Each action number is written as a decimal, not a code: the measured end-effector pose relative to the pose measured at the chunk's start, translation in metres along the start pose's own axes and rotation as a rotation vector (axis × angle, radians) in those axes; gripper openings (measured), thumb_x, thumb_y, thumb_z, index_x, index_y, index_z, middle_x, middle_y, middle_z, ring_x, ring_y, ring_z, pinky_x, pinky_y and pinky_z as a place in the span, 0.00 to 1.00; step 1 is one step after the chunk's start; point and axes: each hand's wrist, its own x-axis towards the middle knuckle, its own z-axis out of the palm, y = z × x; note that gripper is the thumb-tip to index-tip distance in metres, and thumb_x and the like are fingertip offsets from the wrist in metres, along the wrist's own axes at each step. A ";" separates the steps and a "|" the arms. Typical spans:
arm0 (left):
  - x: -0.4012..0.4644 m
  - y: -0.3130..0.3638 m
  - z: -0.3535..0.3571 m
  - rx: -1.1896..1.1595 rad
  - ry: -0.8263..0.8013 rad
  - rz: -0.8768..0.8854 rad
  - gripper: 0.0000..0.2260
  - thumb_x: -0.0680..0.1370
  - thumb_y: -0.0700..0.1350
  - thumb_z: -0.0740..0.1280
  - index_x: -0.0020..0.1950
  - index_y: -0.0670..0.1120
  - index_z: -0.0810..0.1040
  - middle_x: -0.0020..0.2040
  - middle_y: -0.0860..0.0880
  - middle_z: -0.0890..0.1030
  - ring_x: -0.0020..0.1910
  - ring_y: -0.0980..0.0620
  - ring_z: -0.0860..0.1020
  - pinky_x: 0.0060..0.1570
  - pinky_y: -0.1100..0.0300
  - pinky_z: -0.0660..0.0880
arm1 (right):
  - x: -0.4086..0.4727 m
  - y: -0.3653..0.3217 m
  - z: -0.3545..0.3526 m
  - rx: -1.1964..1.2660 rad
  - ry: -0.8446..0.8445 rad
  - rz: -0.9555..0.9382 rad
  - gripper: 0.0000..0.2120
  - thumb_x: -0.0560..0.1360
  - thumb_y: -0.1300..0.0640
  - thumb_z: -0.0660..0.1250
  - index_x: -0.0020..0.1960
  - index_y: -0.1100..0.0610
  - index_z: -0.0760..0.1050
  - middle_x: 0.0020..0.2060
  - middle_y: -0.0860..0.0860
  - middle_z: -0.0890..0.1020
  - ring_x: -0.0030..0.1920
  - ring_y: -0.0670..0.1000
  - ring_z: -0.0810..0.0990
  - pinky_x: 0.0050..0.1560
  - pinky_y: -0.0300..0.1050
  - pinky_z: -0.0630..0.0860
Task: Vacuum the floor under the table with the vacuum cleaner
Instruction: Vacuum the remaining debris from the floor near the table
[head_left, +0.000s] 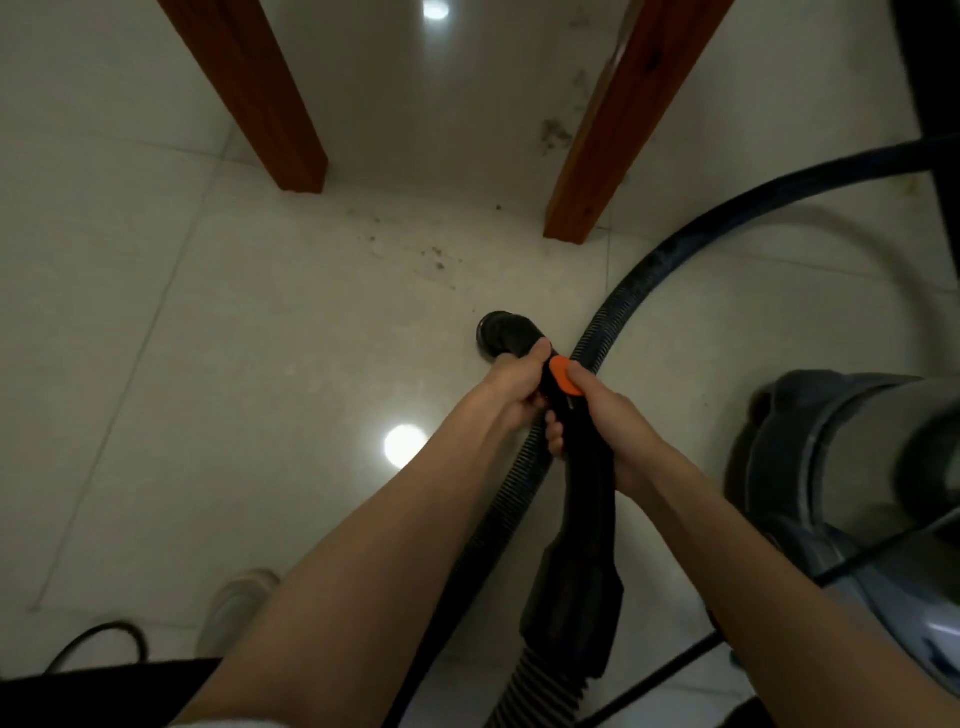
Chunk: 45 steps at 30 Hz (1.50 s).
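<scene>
Both hands hold the black vacuum handle tube (587, 483), which points down at the pale tiled floor. My left hand (511, 389) grips the tube just behind its round black nozzle end (501, 332). My right hand (605, 415) grips the tube lower down, its thumb resting on the orange slider (566, 376). The ribbed black hose (675, 249) loops from the handle around to the right. The grey-blue vacuum body (841, 467) stands at the right. Dust and crumbs (436, 260) lie on the floor ahead of the nozzle, between two wooden table legs.
Two reddish-brown table legs (291, 130) (587, 171) stand ahead, left and right. More dirt (556, 132) lies beside the right leg. A black cable (98, 644) curls at bottom left near my pale shoe (234, 608). A dark upright edge (930, 78) rises at the far right.
</scene>
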 end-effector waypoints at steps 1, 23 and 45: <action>0.003 0.001 -0.001 -0.004 0.014 0.012 0.12 0.81 0.47 0.61 0.56 0.39 0.71 0.35 0.45 0.74 0.25 0.53 0.74 0.19 0.67 0.67 | -0.002 0.000 0.000 0.034 -0.015 0.025 0.22 0.77 0.43 0.63 0.47 0.64 0.76 0.30 0.55 0.73 0.26 0.48 0.73 0.25 0.39 0.73; 0.007 0.019 -0.008 0.066 -0.038 -0.028 0.15 0.80 0.54 0.60 0.38 0.46 0.70 0.30 0.50 0.68 0.25 0.57 0.65 0.24 0.67 0.65 | 0.000 -0.015 0.008 -0.171 0.030 -0.085 0.21 0.80 0.44 0.60 0.46 0.64 0.75 0.26 0.55 0.73 0.22 0.50 0.72 0.23 0.41 0.71; 0.021 0.040 -0.029 0.084 -0.095 0.153 0.12 0.80 0.51 0.62 0.46 0.42 0.74 0.36 0.46 0.73 0.31 0.54 0.68 0.31 0.63 0.68 | 0.015 -0.023 0.011 0.013 -0.205 -0.049 0.19 0.80 0.46 0.57 0.47 0.63 0.73 0.29 0.53 0.74 0.24 0.48 0.74 0.26 0.39 0.75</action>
